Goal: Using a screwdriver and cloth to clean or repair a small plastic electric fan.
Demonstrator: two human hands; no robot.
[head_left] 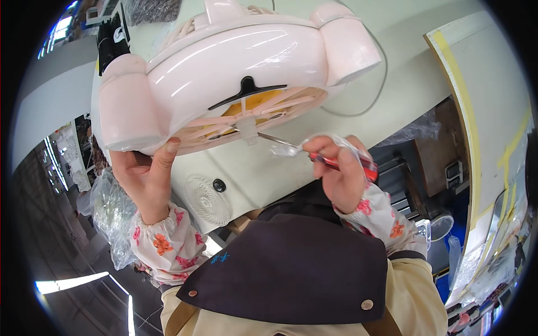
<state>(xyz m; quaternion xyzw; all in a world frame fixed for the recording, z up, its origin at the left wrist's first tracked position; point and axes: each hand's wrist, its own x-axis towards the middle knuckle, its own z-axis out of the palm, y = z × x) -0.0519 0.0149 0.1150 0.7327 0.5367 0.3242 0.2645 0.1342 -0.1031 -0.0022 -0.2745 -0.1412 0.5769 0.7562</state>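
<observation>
A large pale pink plastic housing [235, 56], rounded with a stubby cylinder at each end, is tilted over the table. Its spoked opening, with an orange-yellow part [260, 102] inside, faces toward me. My left hand [147, 173] grips the housing's lower left edge, thumb in front and fingers partly hidden behind. In my right hand [342, 168] is a screwdriver [367, 166] with a red handle; clear plastic film [287, 149] hangs about the fingers. The shaft points left to a translucent piece [247, 130] at the middle of the spokes. Whether the tip touches is unclear.
On the pale table [263, 185] lie a round white spiral grille [207, 200] and a small black knob-like piece [219, 185]. A thin grey cable [385, 84] loops at the right. Clear plastic bags [112, 207] hang at the left; a yellow-taped board [468, 112] stands right.
</observation>
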